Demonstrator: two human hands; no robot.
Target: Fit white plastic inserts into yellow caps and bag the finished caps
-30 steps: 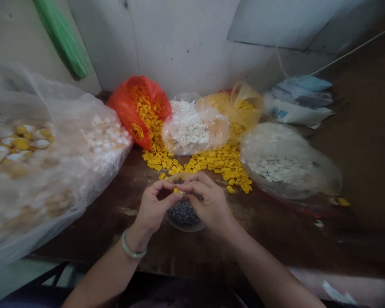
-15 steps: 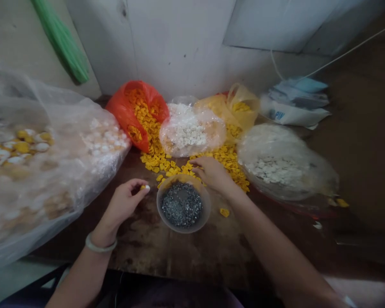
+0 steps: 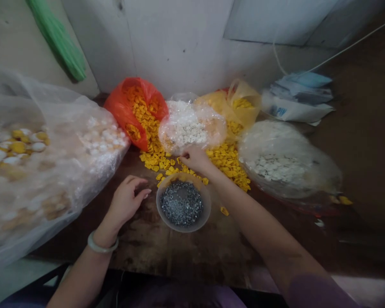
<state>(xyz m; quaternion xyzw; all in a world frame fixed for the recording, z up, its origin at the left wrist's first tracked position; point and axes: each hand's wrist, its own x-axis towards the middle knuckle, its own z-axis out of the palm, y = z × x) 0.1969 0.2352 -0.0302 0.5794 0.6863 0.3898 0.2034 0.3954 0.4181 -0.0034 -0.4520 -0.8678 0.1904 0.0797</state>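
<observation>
Left grip (image 3: 128, 201) is loose and open, fingers half curled, palm down over the table (image 3: 179, 252), and I see nothing in it. Half a second ago the same grip pinched a small yellow-and-white piece at its fingertips; that piece is no longer visible. The grip has barely shifted. A pale bracelet (image 3: 102, 244) sits on the wrist behind it.

Right grip (image 3: 195, 158) is curled down onto the yellow pieces (image 3: 224, 158), knuckles up. I can't tell if it has closed on one, because the fingertips are hidden. Since the last frame it has slid farther out and slightly left, so it now touches the near edge of the clear bag of white pieces (image 3: 189, 126). A second ago both grips met over the bowl; now they are well apart.

The bowl (image 3: 205, 216), full of small dark grey bits, sits just right of the left grip and just on the near side of the right grip, under the right forearm. It has not moved. One stray yellow piece (image 3: 224, 210) lies on the table beside the bowl, right of the forearm.

Beyond and left of the right grip an orange bag (image 3: 128, 107) spills more yellow pieces. A big clear bag (image 3: 51, 162) fills the space left of the left grip.
</observation>
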